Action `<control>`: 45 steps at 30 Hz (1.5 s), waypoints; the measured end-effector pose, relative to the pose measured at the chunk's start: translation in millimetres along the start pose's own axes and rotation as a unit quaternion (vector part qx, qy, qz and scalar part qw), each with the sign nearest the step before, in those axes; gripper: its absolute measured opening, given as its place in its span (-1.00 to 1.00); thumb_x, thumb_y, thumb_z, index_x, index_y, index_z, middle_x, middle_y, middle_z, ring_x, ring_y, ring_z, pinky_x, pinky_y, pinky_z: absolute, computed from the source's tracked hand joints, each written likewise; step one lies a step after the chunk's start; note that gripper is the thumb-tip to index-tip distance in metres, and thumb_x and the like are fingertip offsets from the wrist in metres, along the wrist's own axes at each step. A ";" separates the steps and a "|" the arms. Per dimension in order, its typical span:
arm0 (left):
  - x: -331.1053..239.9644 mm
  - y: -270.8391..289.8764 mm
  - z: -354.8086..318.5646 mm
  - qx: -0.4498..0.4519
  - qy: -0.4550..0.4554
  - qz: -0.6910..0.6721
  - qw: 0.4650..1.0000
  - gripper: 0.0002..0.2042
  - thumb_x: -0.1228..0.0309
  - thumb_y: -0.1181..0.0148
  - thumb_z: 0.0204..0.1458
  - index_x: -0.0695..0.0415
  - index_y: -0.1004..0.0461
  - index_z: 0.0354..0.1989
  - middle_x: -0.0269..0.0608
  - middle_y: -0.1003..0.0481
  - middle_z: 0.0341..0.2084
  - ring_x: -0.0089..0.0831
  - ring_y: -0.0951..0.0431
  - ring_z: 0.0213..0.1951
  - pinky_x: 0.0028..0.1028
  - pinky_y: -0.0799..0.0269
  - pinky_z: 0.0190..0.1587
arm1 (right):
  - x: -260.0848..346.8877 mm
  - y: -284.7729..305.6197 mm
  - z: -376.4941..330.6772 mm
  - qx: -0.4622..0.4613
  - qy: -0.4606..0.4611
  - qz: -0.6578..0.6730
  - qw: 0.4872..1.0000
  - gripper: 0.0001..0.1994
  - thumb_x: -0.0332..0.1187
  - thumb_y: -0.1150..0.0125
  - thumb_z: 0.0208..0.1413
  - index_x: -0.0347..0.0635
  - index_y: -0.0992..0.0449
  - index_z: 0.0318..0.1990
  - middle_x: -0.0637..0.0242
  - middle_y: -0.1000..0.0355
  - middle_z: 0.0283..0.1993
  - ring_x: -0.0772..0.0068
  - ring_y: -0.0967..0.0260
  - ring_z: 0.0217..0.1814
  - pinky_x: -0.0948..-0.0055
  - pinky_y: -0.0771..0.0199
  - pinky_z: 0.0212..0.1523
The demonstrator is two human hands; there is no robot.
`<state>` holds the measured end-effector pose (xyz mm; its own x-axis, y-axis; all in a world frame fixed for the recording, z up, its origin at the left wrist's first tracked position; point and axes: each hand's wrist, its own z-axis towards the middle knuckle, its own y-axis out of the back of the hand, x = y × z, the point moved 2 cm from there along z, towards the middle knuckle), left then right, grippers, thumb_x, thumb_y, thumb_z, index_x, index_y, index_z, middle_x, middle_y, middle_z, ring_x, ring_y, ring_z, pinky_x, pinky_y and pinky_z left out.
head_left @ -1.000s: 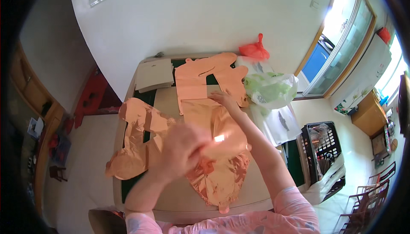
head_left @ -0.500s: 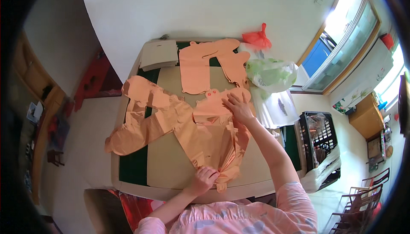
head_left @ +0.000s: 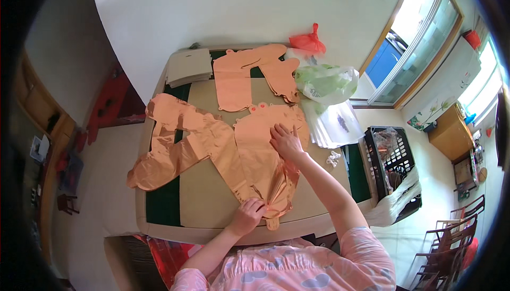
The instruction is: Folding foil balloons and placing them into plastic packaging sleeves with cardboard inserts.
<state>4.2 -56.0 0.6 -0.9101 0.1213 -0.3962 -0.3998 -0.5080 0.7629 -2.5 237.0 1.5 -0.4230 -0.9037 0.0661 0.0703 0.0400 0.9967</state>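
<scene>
A flat rose-gold foil balloon (head_left: 260, 145) lies in front of me, gathered into creases toward its near end. My left hand (head_left: 248, 216) has its fingers closed on the foil near the table's front edge. Flat on the balloon's right side rests my right hand (head_left: 287, 143), fingers outstretched. To the left, another crinkled foil balloon (head_left: 170, 166) reaches across to the first one. Beyond them lies a further flat foil balloon piece (head_left: 234, 86) of the same colour.
On the table (head_left: 207, 200), a stack of grey-beige sheets (head_left: 188, 68) sits at the back left. A green-and-white plastic bag (head_left: 326, 83), clear packets (head_left: 337, 126) and a small white bundle (head_left: 333, 158) lie at the right. A red bag (head_left: 308, 41) is behind; a black crate (head_left: 390, 169) stands beside the table.
The balloon's upper part, folded and rumpled before, now lies flatter. My right hand has slid nearer to me along it. My left hand keeps its hold at the near end.
</scene>
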 end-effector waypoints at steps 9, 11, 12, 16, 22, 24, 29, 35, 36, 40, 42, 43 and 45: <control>0.1 0.9 1.8 -0.003 -0.002 0.014 1.000 -0.85 0.46 -0.15 -0.10 0.15 -0.53 -0.33 -0.25 -0.48 -0.28 -0.32 -0.50 -0.12 -0.36 -0.44 -0.03 | -13.2 -16.3 -11.8 -0.170 -0.064 0.116 0.976 -0.56 -0.17 0.05 0.26 -0.06 -0.28 0.26 0.25 -0.18 0.37 0.21 -0.03 0.45 -0.19 0.15 0.40; 0.9 -0.2 1.5 -0.005 -0.003 0.015 1.000 -0.85 0.46 -0.16 -0.10 0.15 -0.53 -0.32 -0.25 -0.48 -0.27 -0.32 -0.50 -0.12 -0.36 -0.44 -0.03 | -26.0 -15.3 -14.7 -0.155 -0.150 0.051 0.975 -0.54 -0.19 0.08 0.27 -0.09 -0.26 0.28 0.22 -0.19 0.37 0.21 -0.01 0.46 -0.12 0.19 0.43; 1.3 -0.7 1.3 -0.009 -0.004 0.015 1.000 -0.85 0.47 -0.16 -0.10 0.16 -0.53 -0.32 -0.24 -0.48 -0.27 -0.32 -0.50 -0.12 -0.36 -0.44 -0.03 | -30.4 -14.9 -14.8 -0.148 -0.144 0.062 0.976 -0.54 -0.19 0.09 0.28 -0.13 -0.26 0.28 0.20 -0.21 0.35 0.21 0.01 0.48 -0.13 0.22 0.44; 2.6 -2.4 -1.5 -0.021 -0.005 0.016 1.000 -0.84 0.47 -0.16 -0.09 0.16 -0.54 -0.30 -0.24 -0.48 -0.27 -0.31 -0.50 -0.12 -0.36 -0.44 -0.03 | -23.9 -12.6 -14.4 -0.086 -0.095 0.129 0.983 -0.53 -0.19 0.09 0.28 -0.13 -0.23 0.30 0.21 -0.19 0.37 0.20 0.03 0.49 -0.09 0.23 0.45; 1.8 -2.0 -2.5 -0.014 0.003 0.013 1.000 -0.84 0.49 -0.16 -0.08 0.17 -0.54 -0.29 -0.23 -0.49 -0.26 -0.30 -0.50 -0.12 -0.34 -0.44 -0.03 | -33.4 -12.0 -23.4 -0.165 -0.138 0.141 0.966 -0.53 -0.22 0.05 0.26 -0.10 -0.23 0.30 0.15 -0.19 0.36 0.17 -0.01 0.47 -0.09 0.23 0.45; 2.1 -0.6 -5.1 -0.010 0.011 0.010 1.000 -0.83 0.49 -0.16 -0.08 0.17 -0.54 -0.27 -0.23 -0.49 -0.25 -0.29 -0.50 -0.11 -0.34 -0.43 -0.03 | -30.7 -10.8 -33.9 -0.202 -0.139 0.138 0.960 -0.56 -0.29 0.00 0.22 -0.09 -0.28 0.26 0.12 -0.23 0.32 0.15 -0.07 0.43 -0.08 0.17 0.44; 4.2 -1.4 -9.7 0.006 0.019 0.010 1.000 -0.79 0.49 -0.16 -0.08 0.15 -0.54 -0.22 -0.21 -0.48 -0.22 -0.27 -0.48 -0.08 -0.32 -0.41 0.00 | -10.2 -7.0 -72.7 -0.225 -0.076 0.132 0.962 -0.63 -0.38 -0.09 0.15 -0.11 -0.40 0.14 0.14 -0.30 0.24 0.14 -0.14 0.37 -0.07 0.03 0.40; 2.1 32.9 1.8 0.060 0.040 -0.031 0.997 -0.45 0.40 -0.19 -0.08 0.12 -0.33 0.19 0.01 -0.30 0.12 -0.08 -0.30 0.17 -0.04 -0.17 0.20 | 4.5 7.6 -107.0 -0.219 -0.062 0.189 0.955 -0.66 -0.40 -0.11 0.14 -0.13 -0.45 0.09 0.16 -0.31 0.24 0.12 -0.16 0.36 -0.06 -0.02 0.38; 5.6 35.7 3.3 0.056 0.070 -0.088 0.992 -0.37 0.36 -0.19 -0.07 0.10 -0.25 0.27 0.06 -0.22 0.20 -0.02 -0.23 0.23 0.03 -0.09 0.25 | 6.7 7.7 -107.5 -0.215 -0.056 0.191 0.956 -0.67 -0.40 -0.11 0.14 -0.13 -0.46 0.09 0.16 -0.32 0.24 0.10 -0.16 0.36 -0.06 -0.03 0.37; 43.2 6.8 30.4 -0.008 0.192 -0.066 0.979 -0.37 0.29 -0.21 0.01 0.10 -0.21 0.30 0.12 -0.16 0.26 0.04 -0.16 0.29 0.09 -0.04 0.28 | 15.4 1.7 -105.7 -0.229 -0.031 0.179 0.956 -0.67 -0.39 -0.10 0.16 -0.13 -0.45 0.10 0.17 -0.33 0.23 0.10 -0.18 0.35 -0.06 -0.03 0.37; 50.2 -7.6 52.4 0.025 0.184 0.079 0.979 -0.36 0.18 -0.18 0.08 0.11 -0.16 0.33 0.22 -0.12 0.28 0.11 -0.06 0.35 0.14 0.03 0.30 | 13.0 -5.0 -103.3 -0.233 -0.050 0.175 0.955 -0.67 -0.38 -0.08 0.18 -0.13 -0.44 0.11 0.16 -0.33 0.23 0.10 -0.18 0.35 -0.07 -0.02 0.37; 57.4 -14.5 59.1 0.021 0.181 0.081 0.980 -0.36 0.18 -0.18 0.08 0.11 -0.16 0.33 0.22 -0.12 0.28 0.11 -0.06 0.35 0.14 0.03 0.30 | 10.8 -5.1 -99.2 -0.237 -0.050 0.174 0.954 -0.67 -0.38 -0.08 0.18 -0.13 -0.44 0.11 0.16 -0.33 0.23 0.10 -0.18 0.35 -0.07 -0.02 0.37; 71.5 -27.5 65.7 0.007 0.217 0.145 0.965 -0.28 0.04 -0.15 0.09 0.10 -0.08 0.36 0.30 -0.06 0.31 0.15 0.03 0.38 0.18 0.12 0.32 | 8.8 -4.7 -95.5 -0.228 -0.059 0.152 0.960 -0.69 -0.38 -0.08 0.18 -0.14 -0.45 0.08 0.17 -0.33 0.22 0.15 -0.18 0.34 -0.06 -0.03 0.37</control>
<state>-57.1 22.7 -15.2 -0.8537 -0.3954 -0.3389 -0.1383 -0.4554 0.8795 79.7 188.2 -7.1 -0.4177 -0.8240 0.3828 0.5840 0.0793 0.8079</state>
